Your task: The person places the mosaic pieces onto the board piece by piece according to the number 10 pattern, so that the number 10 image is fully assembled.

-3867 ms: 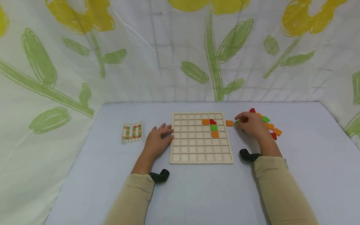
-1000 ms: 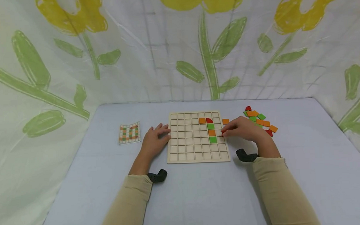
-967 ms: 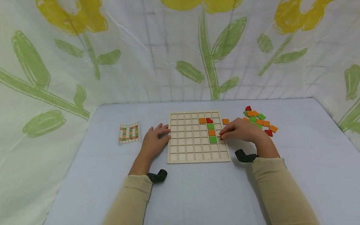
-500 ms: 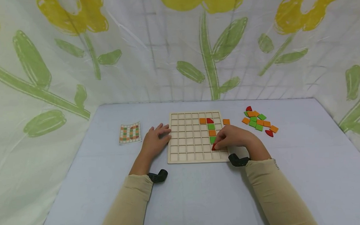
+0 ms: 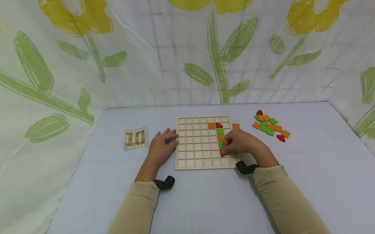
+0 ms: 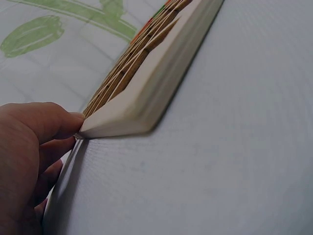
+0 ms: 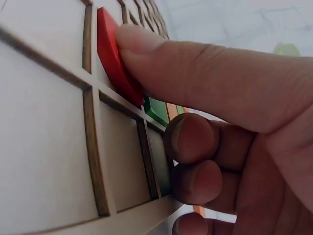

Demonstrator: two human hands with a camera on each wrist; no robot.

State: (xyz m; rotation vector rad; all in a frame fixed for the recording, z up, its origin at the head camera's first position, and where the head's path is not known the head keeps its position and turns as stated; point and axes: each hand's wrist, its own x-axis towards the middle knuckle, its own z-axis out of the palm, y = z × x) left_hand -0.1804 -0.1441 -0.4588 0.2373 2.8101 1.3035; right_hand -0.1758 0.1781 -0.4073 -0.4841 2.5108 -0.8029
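Note:
A wooden grid board [image 5: 193, 166] lies on the table. My left hand [image 5: 162, 147] rests at its left edge, fingers loosely bent, with the thumb tip [image 6: 76, 117] touching the side. Over the board's right part, my right hand [image 5: 242, 142] pinches a red quarter-round tile [image 7: 115, 58] sitting in a cell of the second row from the front; the thumb lies against it and the index finger is hidden. Directly behind it runs a column of tiles: a green one [image 5: 220, 145], an orange one [image 5: 221, 138], another green one, then a red quarter-round tile [image 5: 218, 125] with an orange tile beside it.
Loose green, orange and red tiles [image 5: 270, 132] lie in a cluster right of the board. One orange tile [image 5: 236, 126] sits by the board's right edge. A pattern card [image 5: 135, 138] lies left of my left hand. A flower-printed curtain [image 5: 136, 81] hangs behind the table.
My right hand has carried the red tile from the board's right edge leftward and toward me into a cell. Earlier, a green tile joined the column. My left hand has stayed put.

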